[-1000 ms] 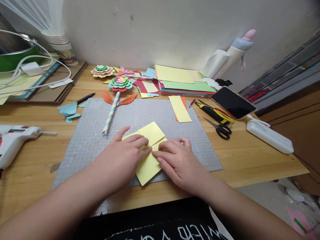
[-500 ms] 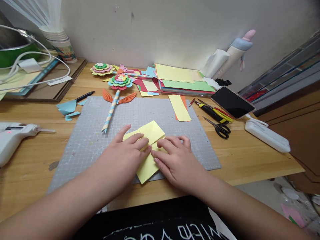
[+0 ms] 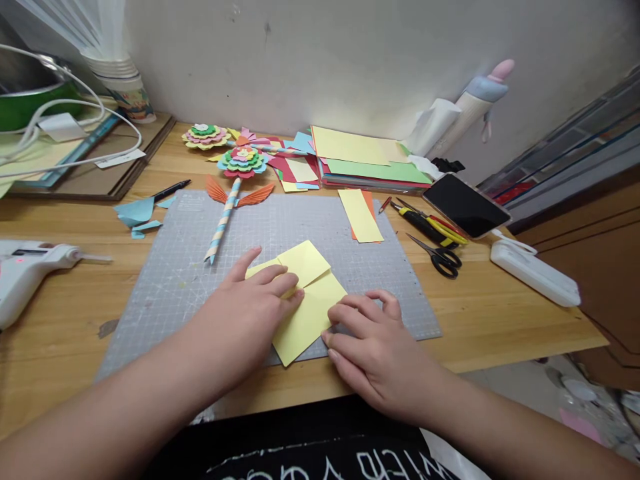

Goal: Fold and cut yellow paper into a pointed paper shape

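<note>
A folded sheet of yellow paper (image 3: 313,310) lies on the grey cutting mat (image 3: 175,293) near the table's front edge. Its folded flaps meet close to the middle. My left hand (image 3: 250,317) rests flat across the paper's left side, fingers spread and pressing it down. At the paper's lower right edge is my right hand (image 3: 367,347), its fingers curled and their tips at the edge; whether they pinch the paper I cannot make out. Beyond the left hand lies a paper flower (image 3: 241,162) with a striped stem and orange leaves.
Right of the mat lie black scissors (image 3: 437,257), a utility knife (image 3: 423,223), a phone (image 3: 467,205) and a white power strip (image 3: 535,272). A glue gun (image 3: 37,273) sits at the left. Coloured paper (image 3: 370,167) is stacked by the wall, and yellow strips (image 3: 361,217) lie on the mat.
My right hand has slid from the paper's centre toward its lower right edge, uncovering more of the right flap. My left hand has stayed in place.
</note>
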A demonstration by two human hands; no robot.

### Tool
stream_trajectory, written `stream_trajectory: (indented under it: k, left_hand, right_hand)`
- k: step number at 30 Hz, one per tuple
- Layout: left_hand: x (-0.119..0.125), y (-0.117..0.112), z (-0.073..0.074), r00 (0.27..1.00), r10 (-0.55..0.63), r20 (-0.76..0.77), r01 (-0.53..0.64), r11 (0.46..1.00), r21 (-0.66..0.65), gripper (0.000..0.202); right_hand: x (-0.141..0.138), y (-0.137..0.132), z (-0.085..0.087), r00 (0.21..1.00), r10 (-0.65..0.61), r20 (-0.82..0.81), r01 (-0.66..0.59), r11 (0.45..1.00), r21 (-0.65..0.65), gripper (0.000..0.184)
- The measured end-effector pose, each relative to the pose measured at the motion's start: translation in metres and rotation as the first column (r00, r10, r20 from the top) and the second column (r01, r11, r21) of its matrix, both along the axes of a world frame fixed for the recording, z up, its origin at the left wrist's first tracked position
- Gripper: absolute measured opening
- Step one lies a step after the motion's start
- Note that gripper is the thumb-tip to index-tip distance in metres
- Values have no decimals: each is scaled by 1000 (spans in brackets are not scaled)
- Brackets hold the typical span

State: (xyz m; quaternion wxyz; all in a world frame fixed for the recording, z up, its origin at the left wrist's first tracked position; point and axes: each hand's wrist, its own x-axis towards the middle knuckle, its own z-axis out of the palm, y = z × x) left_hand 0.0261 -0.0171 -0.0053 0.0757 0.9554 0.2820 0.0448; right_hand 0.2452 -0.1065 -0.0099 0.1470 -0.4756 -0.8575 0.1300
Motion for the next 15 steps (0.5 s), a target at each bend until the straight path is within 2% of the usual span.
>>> stream_trajectory:
  k: [7,10,12,15]
  left_hand:
    - [1,20,-2,1000,-12,6,12,989,-144,40]
    - [2,32,-4,999,-37,19,41,978,-207,41]
    - [2,38,-5,999,-33,44,42,973,-228,40]
    - [1,42,-7,998,-18,63,31,979,-203,41]
  right_hand:
    - [-3,-2,-3,977,-86,-196,89,996,5,22]
    - [-11,6,-1,954,-73,-291,84,996,27,22]
    - [-17,13,1,960,-74,-269,80,997,12,25]
    - [-26,23,1,995,-100,-26,100,995,-7,27]
